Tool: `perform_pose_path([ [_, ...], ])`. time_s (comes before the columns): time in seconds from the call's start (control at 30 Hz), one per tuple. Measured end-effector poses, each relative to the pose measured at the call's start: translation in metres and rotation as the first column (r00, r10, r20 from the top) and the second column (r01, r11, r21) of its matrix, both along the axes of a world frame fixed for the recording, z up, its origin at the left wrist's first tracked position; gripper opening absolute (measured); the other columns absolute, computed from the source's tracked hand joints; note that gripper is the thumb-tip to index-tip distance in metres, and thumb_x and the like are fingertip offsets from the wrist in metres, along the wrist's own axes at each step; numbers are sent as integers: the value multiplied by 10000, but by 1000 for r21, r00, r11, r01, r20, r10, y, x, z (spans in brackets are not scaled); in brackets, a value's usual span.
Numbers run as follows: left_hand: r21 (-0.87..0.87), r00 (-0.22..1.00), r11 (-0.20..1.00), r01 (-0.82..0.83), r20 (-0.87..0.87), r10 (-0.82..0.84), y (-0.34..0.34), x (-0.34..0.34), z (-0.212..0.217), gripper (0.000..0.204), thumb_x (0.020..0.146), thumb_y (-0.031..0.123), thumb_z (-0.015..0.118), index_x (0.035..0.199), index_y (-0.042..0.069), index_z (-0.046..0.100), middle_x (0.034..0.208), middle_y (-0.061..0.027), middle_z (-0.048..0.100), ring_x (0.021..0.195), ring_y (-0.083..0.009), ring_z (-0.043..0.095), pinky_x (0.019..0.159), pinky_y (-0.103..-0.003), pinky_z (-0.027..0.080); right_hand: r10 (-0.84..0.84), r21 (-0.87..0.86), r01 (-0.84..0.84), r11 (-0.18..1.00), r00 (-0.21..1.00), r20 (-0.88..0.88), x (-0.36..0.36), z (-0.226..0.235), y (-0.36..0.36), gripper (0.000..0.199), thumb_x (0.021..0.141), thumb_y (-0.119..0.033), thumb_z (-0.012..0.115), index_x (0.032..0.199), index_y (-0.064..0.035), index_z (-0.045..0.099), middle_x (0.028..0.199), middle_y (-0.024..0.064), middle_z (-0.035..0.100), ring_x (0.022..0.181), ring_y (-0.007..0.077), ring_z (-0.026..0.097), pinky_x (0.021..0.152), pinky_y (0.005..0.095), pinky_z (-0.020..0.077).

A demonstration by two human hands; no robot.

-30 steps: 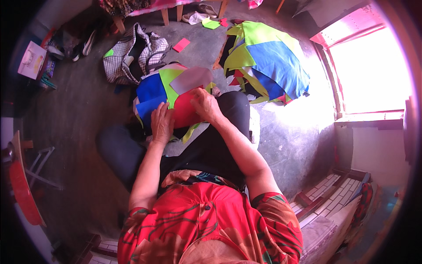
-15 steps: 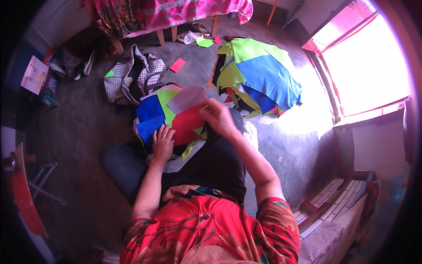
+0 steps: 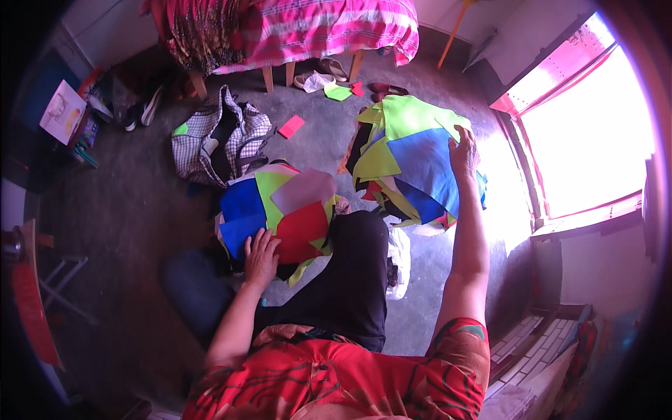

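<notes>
Two piles of coloured felt sheets lie on the floor [image 3: 126, 210] in the head view. The right hand [image 3: 464, 152] is stretched far out. It rests flat on the far pile [image 3: 409, 157], with its fingers spread on the top blue sheet [image 3: 423, 164]; its grip is open and pinches nothing. The left hand [image 3: 261, 253] lies flat on the near pile [image 3: 280, 217], just beside the black trouser knee [image 3: 357, 266]. Its fingers are spread too, pressing on a red sheet [image 3: 302, 227] and not closed on it.

What could go wrong? The sheets look thin, soft and floppy, and they sit in loose, messy stacks. I think a flat hand could drag many sheets at once, so the far pile may slide or spill toward the bright window [image 3: 595, 133]. The long reach could also tip the body, and then the near pile might get pushed apart under the left hand. A sheet could fold or crease if it is pulled by one corner.

The far pile shows lime green, blue, red and black pieces, with edges sticking out on every side of the right hand. The near pile has blue, green, red and a pale pink sheet [image 3: 302, 189] on top, beyond the left hand. Farther off from the left hand sits a checked bag [image 3: 220, 136], and a small pink scrap [image 3: 291, 127] lies near it. A bed with a pink striped cover [image 3: 329, 31] stands well beyond both hands.
</notes>
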State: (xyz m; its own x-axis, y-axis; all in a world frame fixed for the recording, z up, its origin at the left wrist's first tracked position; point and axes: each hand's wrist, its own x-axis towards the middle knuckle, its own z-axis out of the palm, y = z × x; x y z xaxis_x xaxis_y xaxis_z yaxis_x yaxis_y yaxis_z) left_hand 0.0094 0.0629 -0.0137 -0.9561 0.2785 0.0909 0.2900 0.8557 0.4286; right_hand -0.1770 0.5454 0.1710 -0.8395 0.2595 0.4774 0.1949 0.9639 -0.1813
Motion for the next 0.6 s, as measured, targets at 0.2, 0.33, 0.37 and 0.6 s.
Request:
perform_pose_path([
  [0.2, 17, 1000, 1000, 1, 23, -1, 0, -2, 4, 462, 724, 61, 693, 1149, 141, 532, 1388, -78, 411, 1356, -269, 308, 1106, -510, 180, 20, 163, -67, 984, 961, 277, -32, 3, 14, 556, 757, -217, 713, 1273, -137, 520, 1187, 73, 582, 1111, 272, 549, 907, 404, 456],
  [0.33, 22, 999, 1000, -2, 41, 1, 0, -3, 5, 456, 724, 55, 689, 1144, 139, 532, 1387, -80, 413, 1356, -272, 309, 1105, -509, 179, 136, 48, -157, 986, 944, 300, -44, 12, 25, 442, 740, -252, 682, 1162, -133, 634, 1117, 81, 627, 1052, 288, 586, 891, 426, 467],
  [0.37, 23, 999, 1000, -2, 46, 1, 0, -4, 6, 455, 724, 53, 688, 1143, 139, 532, 1386, -81, 414, 1355, -273, 311, 1104, -508, 180, 130, 61, -156, 986, 944, 302, -45, 13, 25, 387, 743, -263, 656, 1111, -146, 671, 1078, 89, 645, 1033, 284, 597, 882, 434, 471],
  [0.6, 33, 998, 999, -10, 68, 7, 0, -5, 9, 449, 724, 49, 684, 1137, 143, 536, 1380, -83, 422, 1350, -277, 320, 1100, -510, 185, 138, 151, -198, 969, 932, 335, -49, 13, 11, 387, 734, -256, 654, 1107, -157, 662, 1002, 90, 653, 918, 285, 631, 817, 445, 486],
])
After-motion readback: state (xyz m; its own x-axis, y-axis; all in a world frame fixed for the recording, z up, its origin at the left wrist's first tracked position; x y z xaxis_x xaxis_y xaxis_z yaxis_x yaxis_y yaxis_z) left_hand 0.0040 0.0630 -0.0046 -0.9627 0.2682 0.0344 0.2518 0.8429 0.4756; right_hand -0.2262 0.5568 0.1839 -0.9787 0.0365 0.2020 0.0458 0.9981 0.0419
